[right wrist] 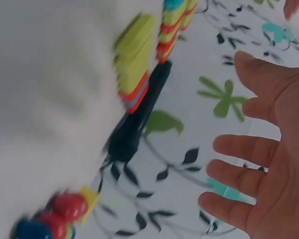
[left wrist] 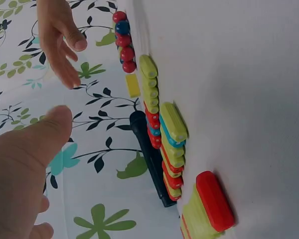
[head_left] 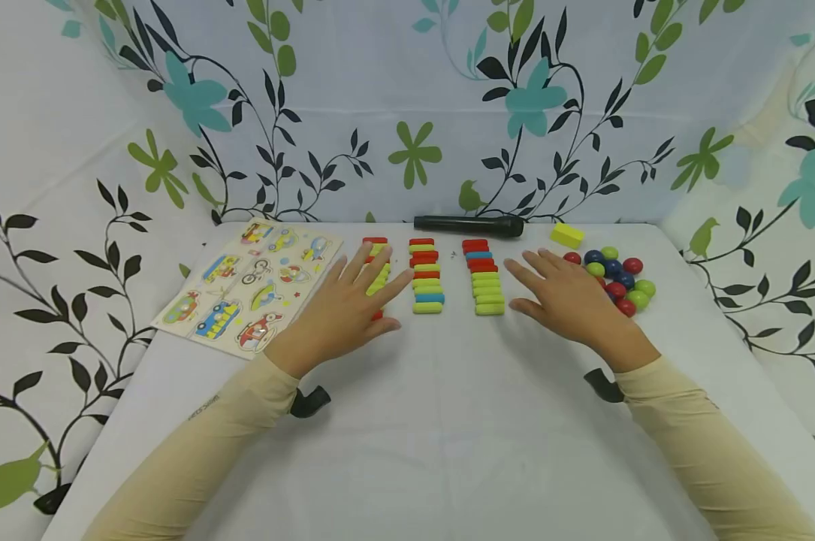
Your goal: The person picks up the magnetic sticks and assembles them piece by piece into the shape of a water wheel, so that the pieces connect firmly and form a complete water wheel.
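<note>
In the head view my left hand [head_left: 342, 308] is spread over the left row of small rounded coloured sticks [head_left: 380, 285], covering part of it. Its fingers are straight and grip nothing. My right hand [head_left: 572, 300] spreads likewise between the right row of sticks [head_left: 486, 282] and a cluster of red, blue and green balls [head_left: 620, 279], overlapping some balls in this view. A middle row of sticks [head_left: 427, 278] lies between the hands. The left wrist view shows my left thumb [left wrist: 40, 139] raised off the red end stick [left wrist: 215, 200]; the right wrist view shows spread, bare fingers [right wrist: 239, 174].
A wooden picture puzzle board [head_left: 234, 282] with vehicle pictures lies at the left. At the back edge of the white table [head_left: 441, 436] is a black microphone [head_left: 468, 225], with a yellow block [head_left: 567, 235] to its right. A leaf-patterned cloth [head_left: 353, 90] hangs behind.
</note>
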{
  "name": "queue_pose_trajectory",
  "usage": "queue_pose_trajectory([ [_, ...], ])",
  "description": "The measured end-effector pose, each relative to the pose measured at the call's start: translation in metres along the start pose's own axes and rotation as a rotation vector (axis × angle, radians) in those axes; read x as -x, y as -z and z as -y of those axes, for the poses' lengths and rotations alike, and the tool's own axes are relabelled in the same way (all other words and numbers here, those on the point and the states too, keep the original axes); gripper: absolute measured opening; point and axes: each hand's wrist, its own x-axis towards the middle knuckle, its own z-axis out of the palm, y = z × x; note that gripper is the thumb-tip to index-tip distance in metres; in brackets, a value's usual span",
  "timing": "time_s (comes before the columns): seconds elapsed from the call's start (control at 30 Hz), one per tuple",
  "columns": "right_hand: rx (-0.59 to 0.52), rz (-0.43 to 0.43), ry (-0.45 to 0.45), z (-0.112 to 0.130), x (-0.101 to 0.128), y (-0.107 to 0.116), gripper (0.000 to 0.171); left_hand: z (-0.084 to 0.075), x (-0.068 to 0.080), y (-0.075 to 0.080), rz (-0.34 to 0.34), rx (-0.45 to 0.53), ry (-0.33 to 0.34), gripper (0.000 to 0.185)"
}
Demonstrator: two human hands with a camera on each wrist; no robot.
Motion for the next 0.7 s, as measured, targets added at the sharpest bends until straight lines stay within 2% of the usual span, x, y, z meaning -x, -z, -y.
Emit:
queue_pose_trajectory([
  [0.07, -0.002, 0.016, -0.030, -0.017, 0.006, -0.001, 0.072, -0.001, 0.003, -0.002, -0.016, 0.036, 0.001, 0.075],
  [0.23, -0.025, 0.103, -0.168, -0.070, 0.021, -0.011, 0.056, -0.003, 0.003, -0.006, -0.070, 0.125, 0.021, 0.052],
  [0.37, -0.056, 0.197, -0.275, -0.104, 0.031, -0.026, 0.051, -0.003, 0.000, -0.007, -0.080, 0.135, 0.047, 0.041],
  [0.5, -0.088, 0.250, -0.340, -0.120, 0.039, -0.039, 0.050, -0.003, 0.003, -0.009, -0.052, 0.138, 0.074, 0.039],
  [0.7, -0.097, 0.250, -0.374, -0.128, 0.046, -0.046, 0.044, -0.003, 0.004, -0.012, -0.019, 0.142, 0.104, 0.037],
])
